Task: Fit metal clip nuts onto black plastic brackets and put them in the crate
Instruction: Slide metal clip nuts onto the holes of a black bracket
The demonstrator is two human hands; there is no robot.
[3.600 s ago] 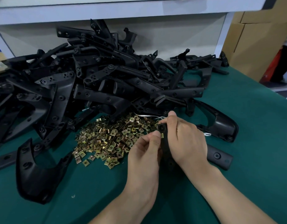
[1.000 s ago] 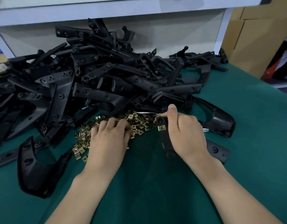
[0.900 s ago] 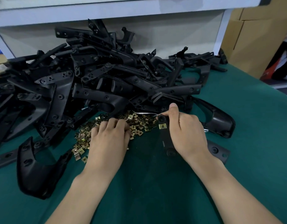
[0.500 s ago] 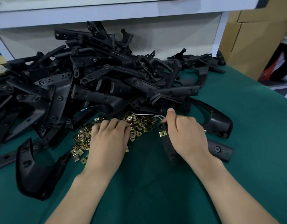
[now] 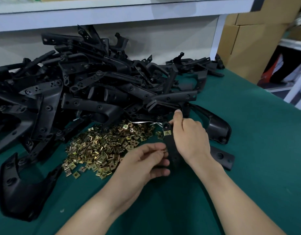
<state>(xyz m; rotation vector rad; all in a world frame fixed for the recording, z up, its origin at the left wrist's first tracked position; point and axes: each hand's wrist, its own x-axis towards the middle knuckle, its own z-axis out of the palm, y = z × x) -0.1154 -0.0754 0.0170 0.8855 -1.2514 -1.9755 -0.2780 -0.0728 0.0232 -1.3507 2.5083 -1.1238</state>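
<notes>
The bracket (image 5: 172, 150) is gripped in the right hand (image 5: 191, 138), with fingers wrapped round its far edge and the thumb stretched up past its top end. It is held tilted, bare edge turned toward the left hand (image 5: 143, 164), presumably so that edge can be reached. One fitted clip nut (image 5: 167, 132) is already seated near the top, just beside the right thumb.

The left hand is brought right up against the bracket's lower part, fingers curled. A small brass glint, taken to be a clip nut (image 5: 164, 150), is pinched between thumb and forefinger and pressed at the bracket's edge. A second fitting is judged to be in hand here. How far the nut is on cannot be told, since the fingertips cover it.

The heap of clip nuts (image 5: 104, 146) is kept just beyond the left hand, within easy reach. The pile of brackets (image 5: 95, 92) is stacked farther out, beyond both hands. A loose black piece (image 5: 221, 156) is left on the green surface (image 5: 256, 167) just right of the right wrist. No crate is seen.

Against half a second ago, the left hand is no longer spread flat over the heap. It has been drawn back and across to the bracket, now with something pinched. The right hand's grip is unchanged, and the bracket is held in much the same spot.
</notes>
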